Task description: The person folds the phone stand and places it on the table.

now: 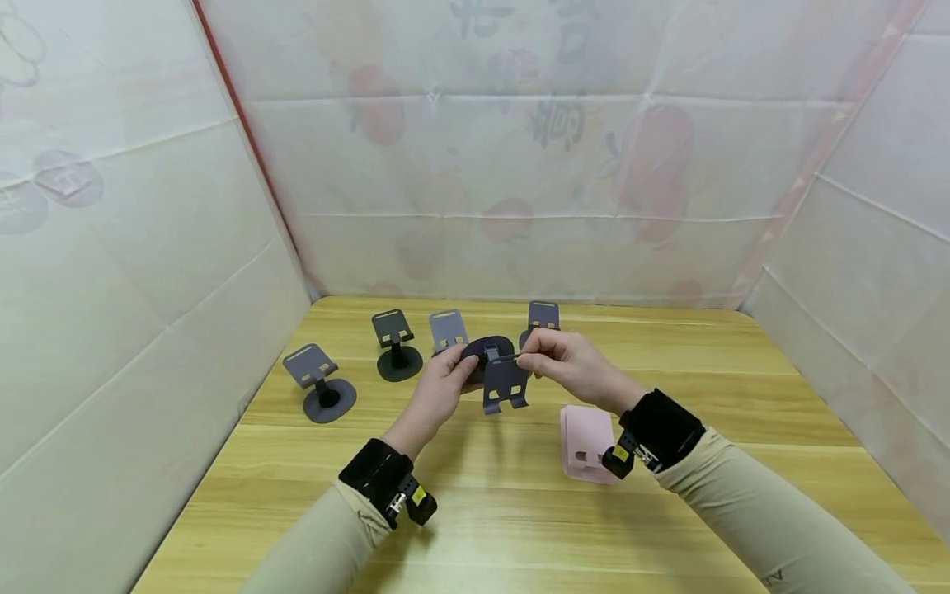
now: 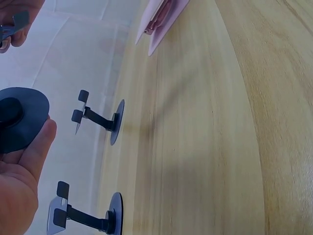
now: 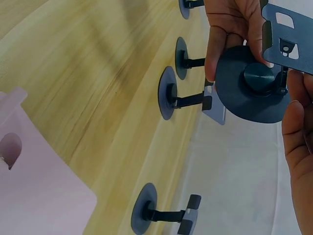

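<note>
At the lower edge of the head view, two sleeved forearms with black wrist units reach up toward the frame centre over a wooden table (image 1: 475, 511). Slightly right of centre, just below the right wrist, a pink phone stand (image 1: 586, 441) lies folded flat on the table; nothing touches it, so it appears not yet set up.

Mid-frame, both hands hold one dark grey phone stand (image 1: 499, 375) clear of the table surface. The left hand (image 1: 438, 388) grips the round base (image 3: 249, 85) with thumb and fingers curled round its rim; the right-wrist view shows the underside of the disc with its central boss. The right hand (image 1: 567, 363) pinches the top edge of the cradle plate (image 1: 505, 386), which hangs down with its two hooked lips lowermost. The plate stands at an angle to the base, so the stand is judged to be part-way through unfolding or adjustment.

Beyond the hands, toward the upper centre and left of the table, four dark stands (image 1: 397, 342) stand upright on their discs in a loose row, cradles raised. These look complete.

Judged status: four units erected, one in hand, one pink unit remaining. Behind the row, white printed sheeting (image 1: 519, 165) walls off the table on three sides.
</note>
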